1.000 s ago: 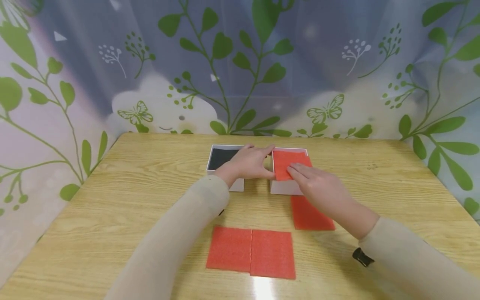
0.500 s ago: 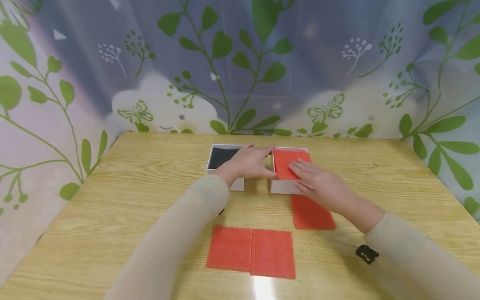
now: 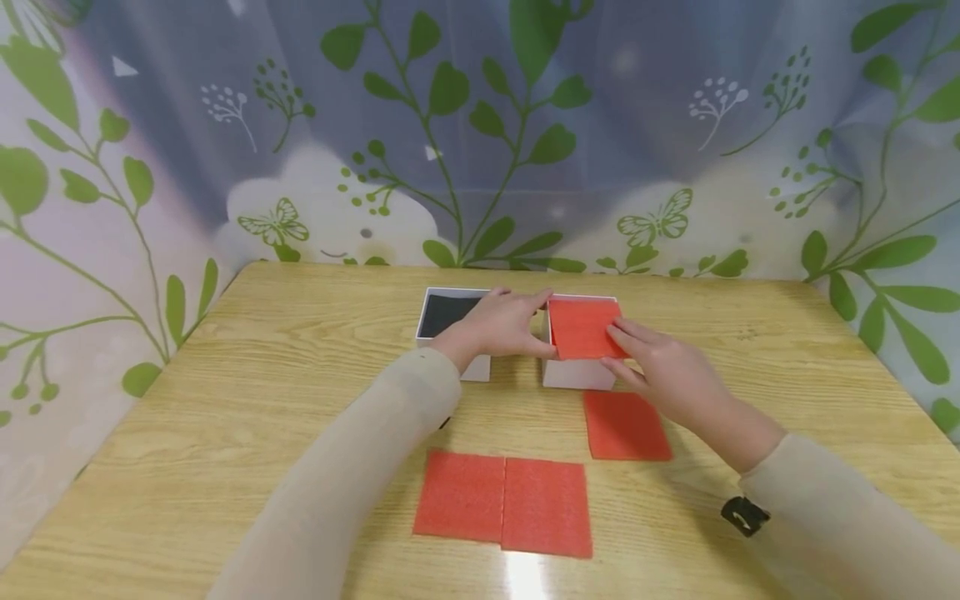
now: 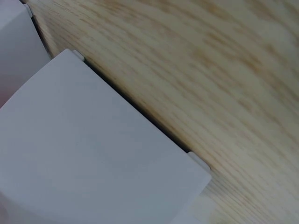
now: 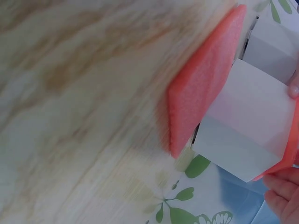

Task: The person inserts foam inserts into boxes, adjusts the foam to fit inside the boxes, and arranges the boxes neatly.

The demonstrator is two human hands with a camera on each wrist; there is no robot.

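My left hand [image 3: 504, 325] spans the left side of the right-hand white box [image 3: 577, 374], fingers at its back corner and thumb at the front one. A red square of felt-like cloth [image 3: 585, 327] lies over this box's opening. My right hand [image 3: 678, 371] pinches the cloth's right edge, fingertips on top and thumb below the front corner. In the right wrist view, fingers [image 5: 282, 186] touch the red edge at the box rim. The left-hand white box [image 3: 476, 369] has a black square [image 3: 447, 315] inside, partly hidden by my left hand and wrist.
One red square [image 3: 627, 426] lies on the wooden table [image 3: 315, 358] in front of the right-hand box. Two more red squares [image 3: 459, 496] lie side by side nearer the front. A leaf-patterned curtain [image 3: 480, 192] hangs behind the table.
My right hand has slid off the top of the red cloth to its right edge, and the cloth has shifted slightly right. My left hand stays at the box.
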